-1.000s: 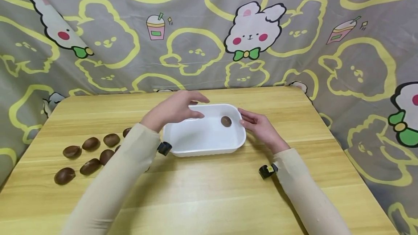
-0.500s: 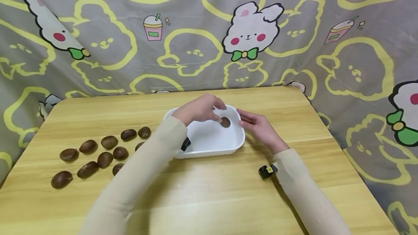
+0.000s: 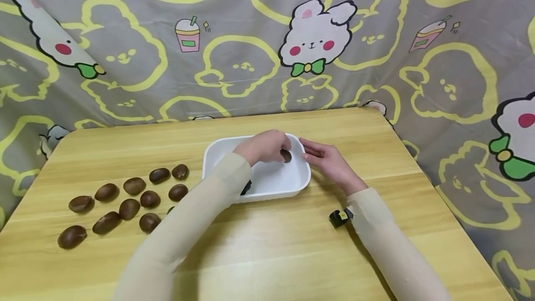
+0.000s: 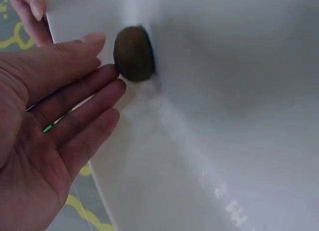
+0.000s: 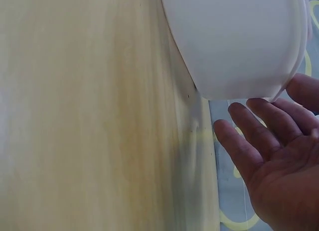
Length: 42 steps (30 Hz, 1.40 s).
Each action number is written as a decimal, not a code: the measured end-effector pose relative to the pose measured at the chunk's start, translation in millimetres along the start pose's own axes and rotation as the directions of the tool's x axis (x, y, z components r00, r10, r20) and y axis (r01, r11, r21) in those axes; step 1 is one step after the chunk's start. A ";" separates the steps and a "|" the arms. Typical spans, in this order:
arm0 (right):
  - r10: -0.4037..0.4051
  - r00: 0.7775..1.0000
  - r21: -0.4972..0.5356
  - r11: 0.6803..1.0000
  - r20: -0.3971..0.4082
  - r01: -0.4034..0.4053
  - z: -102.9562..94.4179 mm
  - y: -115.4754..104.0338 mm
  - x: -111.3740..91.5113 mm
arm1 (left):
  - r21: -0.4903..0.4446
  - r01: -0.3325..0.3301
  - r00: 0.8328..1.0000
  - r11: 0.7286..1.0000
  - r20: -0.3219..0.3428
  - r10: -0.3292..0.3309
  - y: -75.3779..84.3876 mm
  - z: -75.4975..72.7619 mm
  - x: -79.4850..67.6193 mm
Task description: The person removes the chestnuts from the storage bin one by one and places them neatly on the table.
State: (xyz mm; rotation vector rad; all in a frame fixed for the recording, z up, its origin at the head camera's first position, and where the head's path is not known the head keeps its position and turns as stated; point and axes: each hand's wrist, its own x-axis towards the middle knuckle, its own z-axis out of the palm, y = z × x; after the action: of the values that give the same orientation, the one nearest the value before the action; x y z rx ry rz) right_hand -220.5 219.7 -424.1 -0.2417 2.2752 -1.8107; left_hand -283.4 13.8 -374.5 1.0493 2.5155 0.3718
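A white rectangular tray [image 3: 267, 189] stands at the middle of the table, with a brown chestnut [image 3: 286, 156] inside near its right end. My left hand [image 3: 267, 146] reaches into the tray beside this chestnut. In the left wrist view, the fingertips [image 4: 117, 86] are at the edge of the chestnut [image 4: 133, 54], and the thumb [image 4: 84, 49] lies apart from it. At the tray's right end, my right hand [image 3: 330, 161] touches the rim and outer wall with loosely extended fingers [image 5: 271, 116]. The right wrist view shows the palm facing the tray [image 5: 239, 47].
Several chestnuts [image 3: 129, 209] lie in loose rows on the wooden table [image 3: 271, 254] to the left. A small green thing [image 3: 170, 209] shows partly behind the left sleeve [image 3: 196, 217]. A patterned curtain [image 3: 242, 22] hangs behind the table's far edge.
My left hand has moved right and down into the tray, up to the chestnut. The right hand has stayed at the tray's right end. The head view has shifted slightly.
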 end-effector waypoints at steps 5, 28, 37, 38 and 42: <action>0.006 1.000 0.002 1.000 0.007 -0.006 0.8 -1.6 1.9 | 0.007 -0.010 1.000 1.000 0.002 0.010 0.1 5.1 -0.3; 0.005 1.000 0.019 1.000 0.011 -0.005 2.6 -0.2 -0.3 | -0.078 0.026 0.999 0.997 0.035 -0.024 -8.5 14.0 -4.2; 0.001 1.000 0.001 1.000 0.014 -0.001 4.6 -0.5 1.6 | -0.169 -0.002 0.997 0.986 -0.077 -0.011 -5.1 -15.1 -25.5; 0.003 1.000 -0.002 1.000 0.011 -0.003 4.1 -0.4 1.8 | -0.186 -0.006 0.995 0.983 -0.096 -0.012 -4.1 -18.0 -28.0; 0.009 1.000 -0.014 1.000 0.004 -0.009 1.6 0.3 1.5 | -0.245 -0.029 0.987 0.969 -0.159 -0.011 -1.8 -24.5 -37.2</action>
State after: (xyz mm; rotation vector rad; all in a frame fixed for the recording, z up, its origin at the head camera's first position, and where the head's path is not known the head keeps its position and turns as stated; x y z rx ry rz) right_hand -221.5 217.9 -424.8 -0.2368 2.2828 -1.7892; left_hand -271.5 -16.6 -344.1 0.9664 2.5182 0.7787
